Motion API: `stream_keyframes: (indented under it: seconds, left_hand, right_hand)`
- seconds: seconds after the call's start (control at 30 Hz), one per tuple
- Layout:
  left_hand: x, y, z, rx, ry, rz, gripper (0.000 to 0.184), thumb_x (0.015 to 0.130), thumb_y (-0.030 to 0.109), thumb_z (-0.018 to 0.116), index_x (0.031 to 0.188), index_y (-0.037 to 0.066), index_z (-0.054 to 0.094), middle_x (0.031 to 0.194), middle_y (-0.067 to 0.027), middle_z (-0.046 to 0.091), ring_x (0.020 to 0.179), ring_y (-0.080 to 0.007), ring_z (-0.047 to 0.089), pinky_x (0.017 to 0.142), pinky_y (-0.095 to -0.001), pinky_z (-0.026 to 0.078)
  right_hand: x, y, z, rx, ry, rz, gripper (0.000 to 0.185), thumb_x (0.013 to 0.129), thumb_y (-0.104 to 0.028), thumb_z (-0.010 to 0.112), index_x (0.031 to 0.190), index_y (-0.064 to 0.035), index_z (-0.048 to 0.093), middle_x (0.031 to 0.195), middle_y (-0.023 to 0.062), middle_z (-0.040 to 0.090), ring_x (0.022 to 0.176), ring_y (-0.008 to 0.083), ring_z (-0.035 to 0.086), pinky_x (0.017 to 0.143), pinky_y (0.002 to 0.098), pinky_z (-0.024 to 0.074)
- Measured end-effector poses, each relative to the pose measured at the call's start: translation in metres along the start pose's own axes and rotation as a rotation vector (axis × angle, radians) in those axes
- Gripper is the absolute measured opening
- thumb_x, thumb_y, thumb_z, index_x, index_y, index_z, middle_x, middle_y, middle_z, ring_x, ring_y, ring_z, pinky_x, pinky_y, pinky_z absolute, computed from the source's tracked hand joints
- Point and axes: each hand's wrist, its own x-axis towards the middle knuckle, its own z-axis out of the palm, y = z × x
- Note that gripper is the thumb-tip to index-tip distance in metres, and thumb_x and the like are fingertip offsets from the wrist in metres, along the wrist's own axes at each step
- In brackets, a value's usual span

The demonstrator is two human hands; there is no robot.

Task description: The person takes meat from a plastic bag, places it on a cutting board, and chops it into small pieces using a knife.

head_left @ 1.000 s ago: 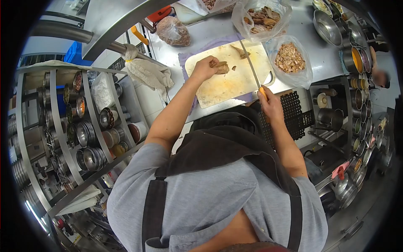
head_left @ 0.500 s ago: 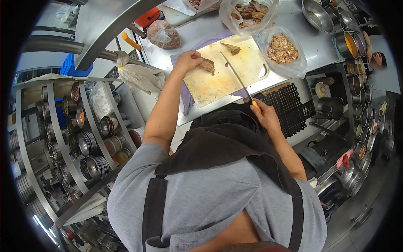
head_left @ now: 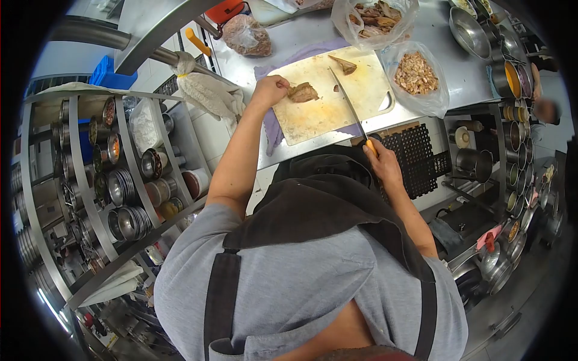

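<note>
Near racks [head_left: 133, 255], board [head_left: 319, 123] on counter [head_left: 466, 81], right fingers [head_left: 376, 152] gripping knife [head_left: 348, 102], left fingers [head_left: 280, 85], grip unclear

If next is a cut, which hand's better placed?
Right, likely: the right hand holds the knife, its blade over the cutting board. The left hand is at a brown piece, holding no tool.

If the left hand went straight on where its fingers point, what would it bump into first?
The left hand would most likely meet the nearer brown food piece on the cutting board; whether they already touch is unclear.
</note>
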Motion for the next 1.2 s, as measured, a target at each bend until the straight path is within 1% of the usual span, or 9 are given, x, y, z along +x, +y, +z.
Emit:
stream_keyframes:
  seconds: [0.13, 0.23, 0.3, 0.5, 0.73, 0.83, 0.9, 1.0, 1.2]
  left_hand:
    - [0.003, -0.011, 0.010, 0.100, 0.056, 0.003, 0.027, 0.077, 0.008, 0.067, 0.103, 0.005, 0.071, 0.093, -0.0086, 0.073, 0.080, -0.0180, 0.069, 0.074, -0.0295, 0.054]
    - [0.005, -0.019, 0.013, 0.014, -0.028, 0.101, 0.030, 0.078, 0.009, 0.065, 0.106, 0.005, 0.069, 0.100, -0.0111, 0.073, 0.089, -0.0202, 0.070, 0.079, -0.0292, 0.053]
    - [0.002, -0.008, 0.005, 0.154, -0.113, 0.136, 0.032, 0.078, 0.012, 0.064, 0.109, 0.005, 0.068, 0.104, -0.0145, 0.070, 0.096, -0.0254, 0.068, 0.084, -0.0321, 0.052]
    - [-0.014, 0.013, 0.010, 0.386, -0.023, 0.223, 0.027, 0.078, 0.012, 0.063, 0.104, 0.005, 0.069, 0.106, -0.0186, 0.066, 0.099, -0.0351, 0.063, 0.088, -0.0415, 0.050]
    - [-0.019, 0.016, 0.017, 0.264, 0.042, 0.128, 0.021, 0.080, 0.012, 0.062, 0.098, 0.005, 0.069, 0.100, -0.0191, 0.069, 0.092, -0.0371, 0.066, 0.084, -0.0438, 0.052]
    - [-0.019, 0.014, 0.023, 0.302, 0.108, 0.099, 0.026, 0.080, 0.013, 0.062, 0.104, 0.008, 0.069, 0.097, -0.0181, 0.070, 0.090, -0.0373, 0.067, 0.082, -0.0435, 0.053]
    - [-0.019, 0.013, 0.025, 0.165, 0.146, 0.216, 0.033, 0.080, 0.015, 0.063, 0.112, 0.010, 0.067, 0.099, -0.0187, 0.070, 0.091, -0.0359, 0.067, 0.082, -0.0426, 0.053]
    - [-0.017, 0.018, 0.023, 0.184, 0.044, 0.194, 0.038, 0.081, 0.017, 0.064, 0.118, 0.012, 0.065, 0.102, -0.0179, 0.069, 0.095, -0.0346, 0.066, 0.085, -0.0413, 0.052]
    - [-0.021, 0.029, 0.031, 0.194, 0.005, 0.274, 0.032, 0.080, 0.014, 0.065, 0.111, 0.010, 0.066, 0.104, -0.0134, 0.064, 0.105, -0.0326, 0.061, 0.092, -0.0406, 0.049]
  right_hand:
    - [0.001, 0.001, -0.001, 0.026, -0.021, 0.015, 0.037, 0.094, -0.035, 0.060, 0.122, -0.0110, 0.062, 0.096, 0.0248, 0.067, 0.095, 0.0432, 0.064, 0.078, 0.0477, 0.0505]
    - [0.000, 0.001, -0.001, 0.017, -0.002, 0.006, 0.036, 0.094, -0.035, 0.060, 0.121, -0.0109, 0.062, 0.096, 0.0248, 0.067, 0.095, 0.0430, 0.064, 0.078, 0.0480, 0.0503]
    - [-0.001, 0.000, 0.000, 0.012, 0.006, 0.004, 0.036, 0.094, -0.035, 0.060, 0.121, -0.0107, 0.062, 0.096, 0.0249, 0.067, 0.095, 0.0429, 0.064, 0.078, 0.0479, 0.0504]
    - [0.001, 0.005, 0.002, 0.030, 0.005, 0.004, 0.037, 0.094, -0.035, 0.060, 0.120, -0.0094, 0.063, 0.096, 0.0251, 0.067, 0.095, 0.0422, 0.064, 0.078, 0.0475, 0.0505]
    - [0.001, 0.007, 0.003, 0.039, 0.015, -0.010, 0.037, 0.094, -0.036, 0.060, 0.120, -0.0093, 0.063, 0.096, 0.0244, 0.067, 0.095, 0.0423, 0.064, 0.079, 0.0471, 0.0505]
    - [0.000, 0.004, 0.001, 0.034, 0.008, 0.005, 0.037, 0.094, -0.036, 0.060, 0.120, -0.0095, 0.062, 0.096, 0.0241, 0.067, 0.095, 0.0424, 0.064, 0.079, 0.0471, 0.0505]
    - [0.000, 0.002, 0.000, 0.030, -0.006, 0.018, 0.038, 0.094, -0.036, 0.060, 0.120, -0.0094, 0.062, 0.097, 0.0240, 0.067, 0.096, 0.0425, 0.064, 0.079, 0.0472, 0.0504]
    - [0.000, 0.004, 0.001, 0.031, -0.011, 0.005, 0.038, 0.094, -0.036, 0.059, 0.121, -0.0090, 0.062, 0.097, 0.0239, 0.067, 0.096, 0.0427, 0.064, 0.080, 0.0473, 0.0502]
    - [0.000, 0.004, 0.002, 0.035, -0.002, -0.001, 0.039, 0.094, -0.036, 0.060, 0.121, -0.0082, 0.062, 0.099, 0.0241, 0.067, 0.098, 0.0429, 0.063, 0.081, 0.0474, 0.0502]
